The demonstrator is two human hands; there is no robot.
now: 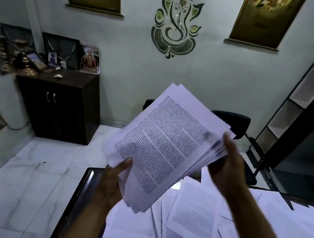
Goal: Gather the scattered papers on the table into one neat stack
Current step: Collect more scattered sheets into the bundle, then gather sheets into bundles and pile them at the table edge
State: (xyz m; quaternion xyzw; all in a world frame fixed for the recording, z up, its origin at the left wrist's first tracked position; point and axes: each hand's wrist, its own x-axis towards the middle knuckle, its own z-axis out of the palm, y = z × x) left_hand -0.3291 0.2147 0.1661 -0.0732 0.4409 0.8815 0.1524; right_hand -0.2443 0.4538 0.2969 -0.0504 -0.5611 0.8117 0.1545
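Observation:
A thick stack of printed white papers (pixel 166 145) is raised above the table, tilted, with its top sheet of dense text facing me. My left hand (pixel 113 180) grips its lower left corner, thumb on top. My right hand (pixel 227 163) holds the fanned right edge of the same stack. Below, several loose printed sheets (pixel 195 220) lie overlapping at odd angles on the dark table (pixel 82 187). More sheets (pixel 282 219) spread to the right under my right forearm.
The table's dark left edge runs beside a white tiled floor (pixel 27 172). A black office chair (pixel 238 125) stands behind the table. A dark cabinet (pixel 59 105) with framed pictures and brass items is at the back left. Open shelving (pixel 301 93) is at the right.

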